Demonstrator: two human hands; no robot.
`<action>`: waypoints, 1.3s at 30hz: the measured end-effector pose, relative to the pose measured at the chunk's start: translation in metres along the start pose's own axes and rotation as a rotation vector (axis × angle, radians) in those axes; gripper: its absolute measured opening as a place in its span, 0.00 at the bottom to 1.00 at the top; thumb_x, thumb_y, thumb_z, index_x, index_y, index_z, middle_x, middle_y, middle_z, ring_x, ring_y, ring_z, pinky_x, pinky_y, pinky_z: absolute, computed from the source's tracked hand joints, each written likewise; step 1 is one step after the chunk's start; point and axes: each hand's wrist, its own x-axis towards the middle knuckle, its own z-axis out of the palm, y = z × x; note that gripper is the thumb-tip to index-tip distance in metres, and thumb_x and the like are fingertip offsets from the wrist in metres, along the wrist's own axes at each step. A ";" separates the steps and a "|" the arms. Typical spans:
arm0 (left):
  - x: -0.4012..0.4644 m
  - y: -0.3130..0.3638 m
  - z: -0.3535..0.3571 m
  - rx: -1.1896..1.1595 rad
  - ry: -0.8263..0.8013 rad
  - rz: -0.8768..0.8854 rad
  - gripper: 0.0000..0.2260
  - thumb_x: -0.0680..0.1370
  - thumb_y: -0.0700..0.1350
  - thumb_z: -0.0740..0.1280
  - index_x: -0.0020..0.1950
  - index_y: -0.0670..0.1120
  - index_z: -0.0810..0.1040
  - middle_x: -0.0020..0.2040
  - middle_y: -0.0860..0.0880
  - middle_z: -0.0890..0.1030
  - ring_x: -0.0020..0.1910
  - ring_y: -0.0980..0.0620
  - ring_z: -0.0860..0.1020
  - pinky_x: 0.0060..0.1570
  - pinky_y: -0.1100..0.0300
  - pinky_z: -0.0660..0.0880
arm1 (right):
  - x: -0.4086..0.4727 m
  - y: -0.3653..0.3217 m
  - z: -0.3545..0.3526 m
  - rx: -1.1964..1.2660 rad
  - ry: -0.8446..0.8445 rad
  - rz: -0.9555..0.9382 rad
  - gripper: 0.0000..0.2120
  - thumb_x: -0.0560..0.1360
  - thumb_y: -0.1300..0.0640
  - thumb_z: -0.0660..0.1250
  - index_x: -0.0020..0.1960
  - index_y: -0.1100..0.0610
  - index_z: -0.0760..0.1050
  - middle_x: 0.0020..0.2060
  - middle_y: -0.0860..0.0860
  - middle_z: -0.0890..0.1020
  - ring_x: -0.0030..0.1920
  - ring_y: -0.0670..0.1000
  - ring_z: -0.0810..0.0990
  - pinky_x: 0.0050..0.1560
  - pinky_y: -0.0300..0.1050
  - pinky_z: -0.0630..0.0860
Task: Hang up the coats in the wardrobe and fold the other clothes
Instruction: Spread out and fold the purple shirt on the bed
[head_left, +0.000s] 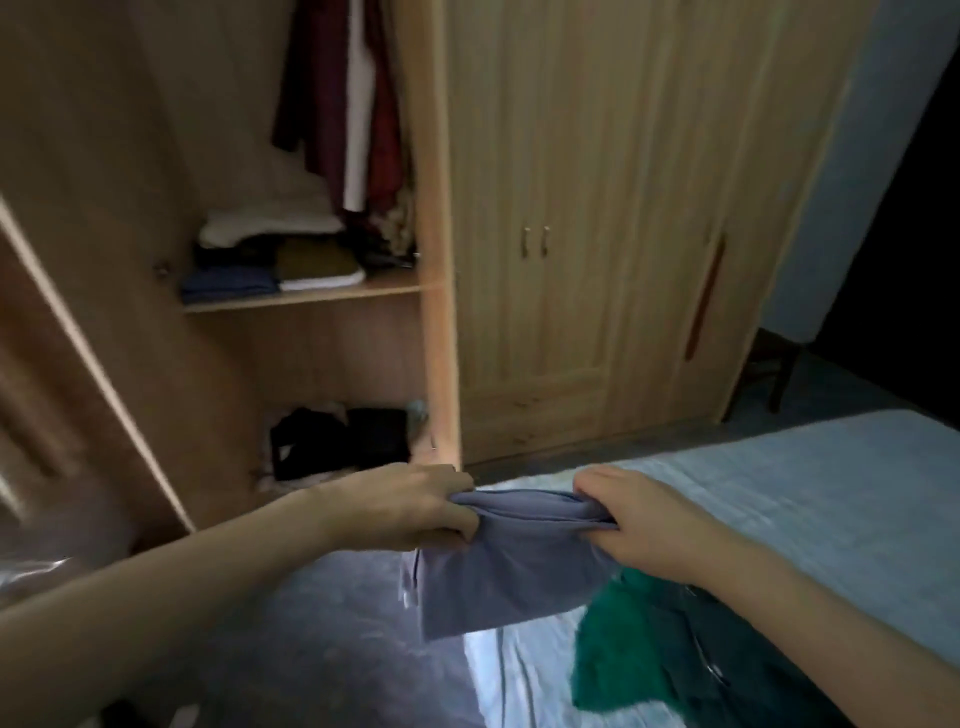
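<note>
- Dim bedroom with a pale wooden wardrobe (597, 208) along the far wall and a bed (779, 493) under a light sheet at lower right; grey floor (311, 623) between them
- open wardrobe door (78, 338) swung out at far left; inside the open compartment, dark red and white garments (358, 104) hang from above
- shelf (306, 296) below them carries folded clothes (270, 260) in stacks, white, dark, blue and mustard; on the wardrobe bottom lies a black bundle (337, 441)
- closed wardrobe doors to the right, with two small handles (535, 241) side by side
- left hand (415, 504) reaches in from lower left; its fingers are curled tight around the left end of a grey-blue garment (519, 566)
- that garment is held up in the air over the bed's near edge, its top edge stretched between both hands, the rest hanging down
- right hand (654, 525) grips the garment's right end, fingers curled into the cloth
- green garment (623, 654) lies crumpled on the bed just below the right forearm, partly under the hanging cloth; something dark lies on it, too blurred to tell
</note>
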 end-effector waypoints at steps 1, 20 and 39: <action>-0.024 -0.010 -0.003 0.023 0.009 -0.031 0.04 0.82 0.50 0.60 0.52 0.52 0.73 0.48 0.50 0.71 0.45 0.50 0.73 0.36 0.53 0.74 | 0.027 -0.014 -0.002 -0.005 -0.004 -0.031 0.12 0.71 0.54 0.65 0.39 0.48 0.60 0.39 0.43 0.70 0.42 0.48 0.72 0.42 0.50 0.72; -0.319 -0.246 0.010 0.297 0.186 -0.636 0.23 0.75 0.38 0.67 0.67 0.53 0.67 0.55 0.50 0.73 0.48 0.49 0.74 0.44 0.55 0.77 | 0.402 -0.219 0.035 -0.146 0.095 -0.604 0.14 0.81 0.50 0.58 0.65 0.42 0.64 0.55 0.40 0.71 0.51 0.44 0.75 0.44 0.44 0.76; -0.296 -0.587 0.081 0.512 0.208 -0.687 0.29 0.68 0.32 0.71 0.66 0.50 0.70 0.56 0.47 0.77 0.40 0.48 0.74 0.33 0.56 0.76 | 0.772 -0.150 0.073 -0.373 0.394 -0.539 0.20 0.60 0.62 0.76 0.45 0.49 0.70 0.37 0.46 0.73 0.35 0.51 0.78 0.20 0.43 0.66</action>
